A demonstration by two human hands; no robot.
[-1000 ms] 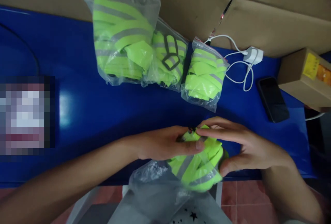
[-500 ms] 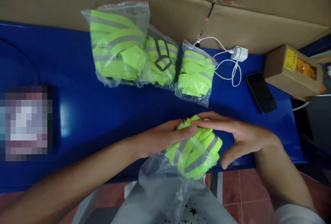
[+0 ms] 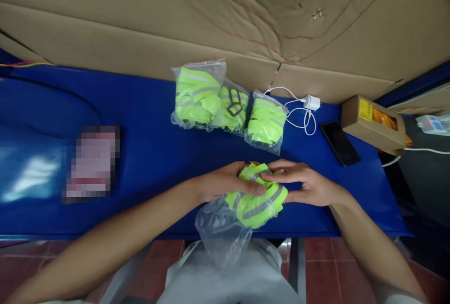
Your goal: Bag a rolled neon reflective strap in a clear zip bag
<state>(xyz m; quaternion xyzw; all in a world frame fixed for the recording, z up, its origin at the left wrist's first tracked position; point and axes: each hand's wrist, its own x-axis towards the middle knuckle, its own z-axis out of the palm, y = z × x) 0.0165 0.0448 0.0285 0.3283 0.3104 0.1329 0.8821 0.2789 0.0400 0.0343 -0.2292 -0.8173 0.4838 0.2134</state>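
A rolled bundle of neon-yellow reflective strap with grey stripes is held up near the table's front edge. My left hand grips it from the left, thumb lying across the top. On the other side, my right hand has its fingertips on the upper part and its thumb at the right edge, closed on the bundle. A clear plastic bag hangs loosely below my left hand; whether the strap is partly inside it, I cannot tell. The undersides of both hands are hidden.
Three clear zip bags of similar strap, left, middle and right, lie at the back of the blue table. Rightward are a white charger, a phone and a cardboard box. A blurred-out item lies left.
My right hand has closed in from the right, its thumb now against the strap bundle where it stood apart before. The camera view has tilted up and back.
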